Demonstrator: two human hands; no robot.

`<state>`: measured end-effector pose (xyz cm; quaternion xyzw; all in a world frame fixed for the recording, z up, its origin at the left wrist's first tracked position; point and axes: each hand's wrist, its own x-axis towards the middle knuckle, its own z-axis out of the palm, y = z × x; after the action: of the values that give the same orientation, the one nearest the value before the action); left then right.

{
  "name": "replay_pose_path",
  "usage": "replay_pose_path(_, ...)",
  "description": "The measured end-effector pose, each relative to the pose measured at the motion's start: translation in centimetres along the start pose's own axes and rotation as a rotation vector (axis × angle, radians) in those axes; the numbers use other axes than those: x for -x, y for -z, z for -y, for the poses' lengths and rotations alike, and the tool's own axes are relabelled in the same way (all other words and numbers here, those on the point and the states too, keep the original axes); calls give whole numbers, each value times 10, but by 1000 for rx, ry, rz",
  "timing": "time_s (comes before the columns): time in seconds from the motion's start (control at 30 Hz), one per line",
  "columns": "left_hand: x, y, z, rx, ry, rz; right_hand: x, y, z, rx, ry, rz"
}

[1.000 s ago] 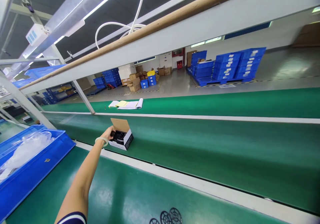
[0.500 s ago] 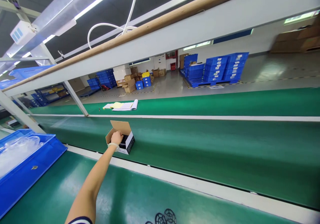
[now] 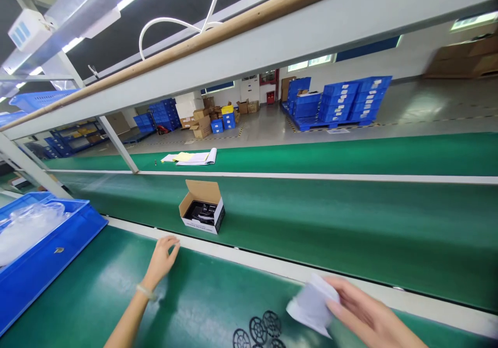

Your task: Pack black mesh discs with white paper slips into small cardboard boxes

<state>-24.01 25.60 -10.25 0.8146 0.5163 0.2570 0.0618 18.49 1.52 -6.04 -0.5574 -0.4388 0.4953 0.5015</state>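
A small open cardboard box (image 3: 202, 212) with a black part inside sits on the green conveyor belt (image 3: 330, 223), its flap raised at the back. My left hand (image 3: 162, 259) hovers over the near green bench, short of the box, fingers loosely apart and holding nothing. At the lower right my right hand (image 3: 365, 314) grips a white folded sheet or bag (image 3: 311, 304). Several black round grille parts (image 3: 259, 331) lie on the bench between my hands.
A blue bin (image 3: 46, 257) with clear plastic bags stands at the left. Papers (image 3: 192, 157) lie on the far green bench. A slanted metal frame rail (image 3: 249, 52) crosses overhead. Stacked blue crates (image 3: 342, 101) and cartons stand on the floor beyond.
My left hand has let go of the box and pulled back to the near bench. The box stays on the belt. My right hand has come into view with the white sheet.
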Motion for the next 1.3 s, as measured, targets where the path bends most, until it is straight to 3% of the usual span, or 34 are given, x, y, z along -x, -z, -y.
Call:
replay_pose_path(0.1,44,-18,15,78,81,-80,-65,-40,47,39,261,207)
replay_pose_path(0.2,61,-33,18,103,86,-124,-137,-92,74,216,440,185)
replay_pose_path(0.27,62,-37,17,120,74,-129,-185,-126,80,515,415,70)
replay_pose_path(0.4,59,-37,18,159,60,-116,-262,-179,73,709,337,-35)
replay_pose_path(0.5,60,-38,21,175,48,-107,-292,-201,55,830,266,-50)
replay_pose_path(0.6,61,-40,22,185,47,-89,-299,-210,35,982,193,-12)
replay_pose_path(0.77,60,-40,21,184,46,-98,-289,-205,21,1275,194,45)
replay_pose_path(0.87,58,-40,21,173,43,-81,-281,-192,32,1387,208,86)
replay_pose_path(0.97,56,-39,22,170,40,-63,-252,-171,46,1413,266,123)
replay_pose_path(1.03,55,-37,24,168,37,-58,-214,-149,51,1390,335,151)
replay_pose_path(1.13,51,-33,27,140,24,-48,-135,-108,45,1335,352,227)
replay_pose_path(1.23,48,-33,19,113,42,-38,-51,-64,21,1239,212,318)
replay_pose_path(1.3,47,-37,-1,150,51,-20,-5,-43,-1,1170,103,336)
